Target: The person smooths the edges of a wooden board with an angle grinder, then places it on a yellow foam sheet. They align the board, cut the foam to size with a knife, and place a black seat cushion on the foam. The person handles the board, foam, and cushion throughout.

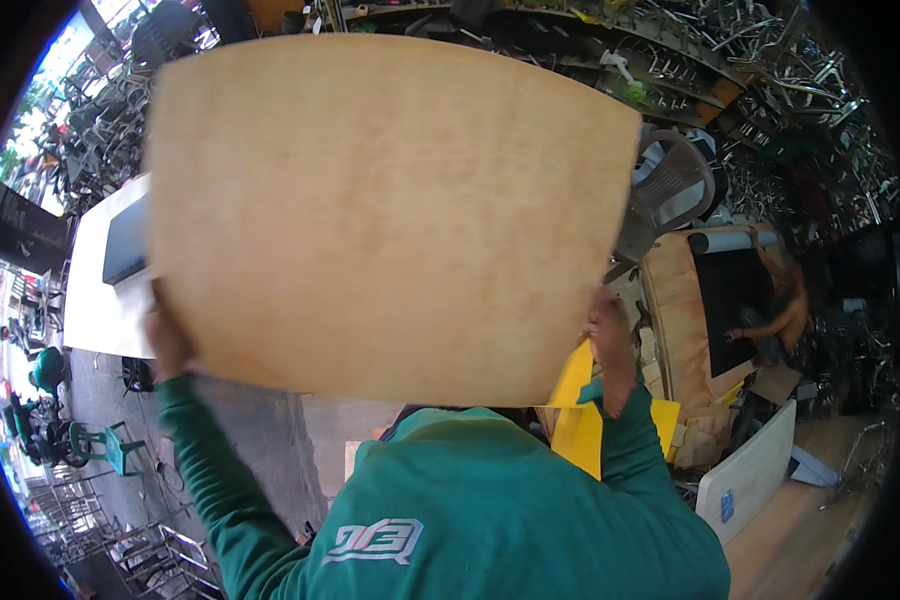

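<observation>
A broad light-brown plywood board (390, 220) with a curved outline is raised in front of me and fills the upper middle of the head view. My left hand (170, 335) grips its lower left edge, the fingers partly hidden behind the wood. At the lower right edge, my right hand (613, 345) is closed on the board. Yellow sheet material (577, 440) shows just below that hand and behind my right forearm; whether the hand also touches it, I cannot tell. The board hides whatever lies behind it.
A white table (95, 300) with a dark flat panel stands left. At right, another person works over black material (730, 310) on a tan table. A pale board (750, 480) leans lower right. There are a green plastic stool (110, 447), a grey chair (675, 180) and heaped metal frames.
</observation>
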The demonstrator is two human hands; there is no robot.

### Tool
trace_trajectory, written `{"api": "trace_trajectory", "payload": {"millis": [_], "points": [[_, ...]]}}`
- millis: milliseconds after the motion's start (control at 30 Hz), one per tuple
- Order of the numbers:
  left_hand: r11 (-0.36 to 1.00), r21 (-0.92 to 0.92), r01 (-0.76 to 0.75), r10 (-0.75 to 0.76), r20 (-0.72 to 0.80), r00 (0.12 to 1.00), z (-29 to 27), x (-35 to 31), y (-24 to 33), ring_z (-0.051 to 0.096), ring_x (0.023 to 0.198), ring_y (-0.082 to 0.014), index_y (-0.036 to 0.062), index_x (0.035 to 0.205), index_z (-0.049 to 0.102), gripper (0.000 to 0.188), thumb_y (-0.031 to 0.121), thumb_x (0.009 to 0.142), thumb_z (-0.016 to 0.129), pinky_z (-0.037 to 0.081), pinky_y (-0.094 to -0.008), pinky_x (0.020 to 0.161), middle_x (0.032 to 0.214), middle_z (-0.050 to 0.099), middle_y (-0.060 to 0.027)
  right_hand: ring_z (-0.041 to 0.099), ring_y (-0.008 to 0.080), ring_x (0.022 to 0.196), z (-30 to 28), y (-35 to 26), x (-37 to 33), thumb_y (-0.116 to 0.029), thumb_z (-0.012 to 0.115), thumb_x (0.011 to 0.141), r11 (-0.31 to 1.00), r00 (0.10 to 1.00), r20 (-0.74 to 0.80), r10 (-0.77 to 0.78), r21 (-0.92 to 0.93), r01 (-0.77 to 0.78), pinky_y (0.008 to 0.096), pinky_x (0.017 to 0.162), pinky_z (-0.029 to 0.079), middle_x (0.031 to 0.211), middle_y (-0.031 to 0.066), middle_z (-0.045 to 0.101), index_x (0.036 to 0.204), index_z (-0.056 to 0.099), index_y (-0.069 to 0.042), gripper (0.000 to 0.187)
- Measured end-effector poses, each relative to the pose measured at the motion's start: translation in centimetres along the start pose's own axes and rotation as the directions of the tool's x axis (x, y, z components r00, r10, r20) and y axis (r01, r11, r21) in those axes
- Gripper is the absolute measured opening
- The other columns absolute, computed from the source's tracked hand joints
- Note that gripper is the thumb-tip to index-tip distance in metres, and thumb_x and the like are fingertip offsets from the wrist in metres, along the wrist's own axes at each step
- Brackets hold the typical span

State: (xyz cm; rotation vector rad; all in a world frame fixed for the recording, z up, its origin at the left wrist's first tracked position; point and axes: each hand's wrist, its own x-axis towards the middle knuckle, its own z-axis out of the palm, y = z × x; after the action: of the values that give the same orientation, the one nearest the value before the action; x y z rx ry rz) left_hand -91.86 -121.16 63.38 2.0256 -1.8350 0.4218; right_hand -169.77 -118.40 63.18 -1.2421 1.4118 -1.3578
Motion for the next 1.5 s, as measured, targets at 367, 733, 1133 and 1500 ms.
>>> {"api": "trace_trajectory", "payload": {"millis": [367, 733, 1133, 1500], "points": [[0.691, -0.407, 0.597, -0.322, 0.565, 0.759, 15.9, -12.4, 24.8, 0.072, 0.106, -0.0350, 0.0042, 0.121, 0.075, 0.040, 0.031, 0.093, 0.083, 0.056, -0.0450, 0.099, 0.117, 0.074, -0.0205, 0.071, 0.0201, 0.089, -12.7, 19.1, -2.8, -0.038, 0.077, 0.101, 0.654, 0.872, -0.401, 0.281, -0.585, -0.479, 0.0349, 0.083, 0.055, 0.103, 0.0086, 0.081, 0.129, 0.076, 0.001, 0.048], [0.750, -0.415, 0.516, -0.118, 0.683, 0.721, 16.4, -8.7, 21.7, 0.078, 0.093, -0.0272, 0.0018, 0.122, 0.079, 0.040, 0.023, 0.089, 0.085, 0.061, -0.0382, 0.087, 0.104, 0.081, -0.0167, 0.061, 0.0180, 0.072, -19.4, 6.1, -0.5, -0.039, 0.075, 0.100, 0.739, 0.893, -0.446, 0.057, -0.582, -0.338, 0.0383, 0.067, 0.049, 0.079, 0.0015, 0.066, 0.116, 0.077, 0.003, 0.045], [0.479, -0.574, 0.664, -0.033, 0.744, 0.667, 21.2, -8.9, 19.6, 0.070, 0.092, -0.0133, -0.0042, 0.122, 0.075, 0.030, 0.011, 0.097, 0.080, 0.057, -0.0297, 0.084, 0.107, 0.079, -0.0073, 0.076, 0.0418, 0.093, -11.7, 21.7, -6.7, -0.039, 0.089, 0.083, 0.514, 0.794, -0.493, 0.356, -0.606, -0.607, 0.0495, 0.081, 0.058, 0.102, 0.0206, 0.080, 0.102, 0.079, -0.001, 0.043], [0.519, -0.513, 0.683, -0.005, 0.798, 0.603, 19.2, -8.2, 18.8, 0.062, 0.084, -0.0079, -0.0003, 0.127, 0.073, 0.031, 0.012, 0.099, 0.078, 0.048, -0.0253, 0.073, 0.105, 0.076, -0.0017, 0.075, 0.0306, 0.084, -11.1, 19.4, -11.3, -0.027, 0.089, 0.084, 0.642, 0.803, -0.429, 0.414, -0.487, -0.592, 0.0408, 0.078, 0.057, 0.089, 0.0144, 0.079, 0.090, 0.076, -0.002, 0.029]]}}
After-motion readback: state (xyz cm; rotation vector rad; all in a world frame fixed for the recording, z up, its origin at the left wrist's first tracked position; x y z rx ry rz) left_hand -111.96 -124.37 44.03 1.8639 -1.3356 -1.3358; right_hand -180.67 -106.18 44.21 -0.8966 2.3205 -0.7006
